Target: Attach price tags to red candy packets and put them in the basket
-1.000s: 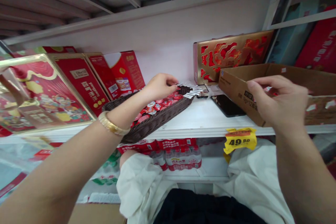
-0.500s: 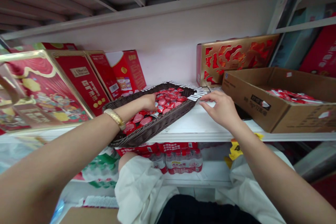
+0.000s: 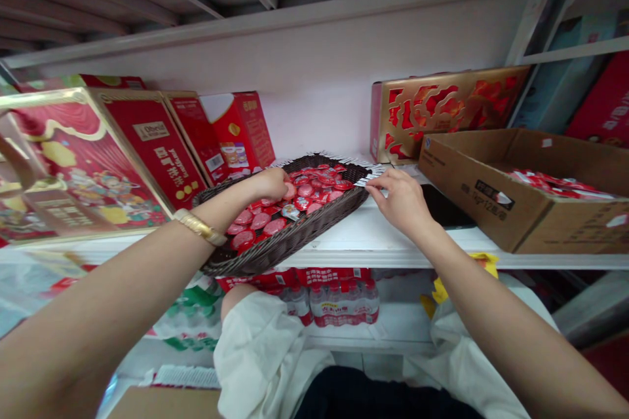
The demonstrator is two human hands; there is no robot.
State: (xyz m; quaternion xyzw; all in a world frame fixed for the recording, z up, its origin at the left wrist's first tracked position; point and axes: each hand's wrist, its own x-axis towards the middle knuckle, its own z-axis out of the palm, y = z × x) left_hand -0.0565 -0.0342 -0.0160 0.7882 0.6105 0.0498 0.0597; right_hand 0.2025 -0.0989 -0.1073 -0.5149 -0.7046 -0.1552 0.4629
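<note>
A dark brown woven basket point(image 3: 295, 252) with a white-tipped rim stands at an angle on the white shelf. Many small round packets point(image 3: 274, 226), red and pink, fill it. My left hand point(image 3: 272, 184), wearing a gold bracelet, reaches in over the near side; its fingers are closed on a packet point(image 3: 290, 192) among the others. One packet point(image 3: 289, 211) shows a whitish printed face. At the basket's right corner, my right hand point(image 3: 401, 200) pinches the white-tipped rim between thumb and fingers.
Red and gold gift boxes point(image 3: 88, 163) stand at the left, with a gold patterned box point(image 3: 445, 111) behind. An open cardboard carton point(image 3: 486, 193) holds red packets, beside a flat black object point(image 3: 445, 206). Shrink-wrapped bottles point(image 3: 344, 304) sit below. Metal slats run overhead.
My left hand has shifted slightly left within the basket, uncovering the whitish packet. My right hand has moved a little left onto the corner, and more of the black object shows.
</note>
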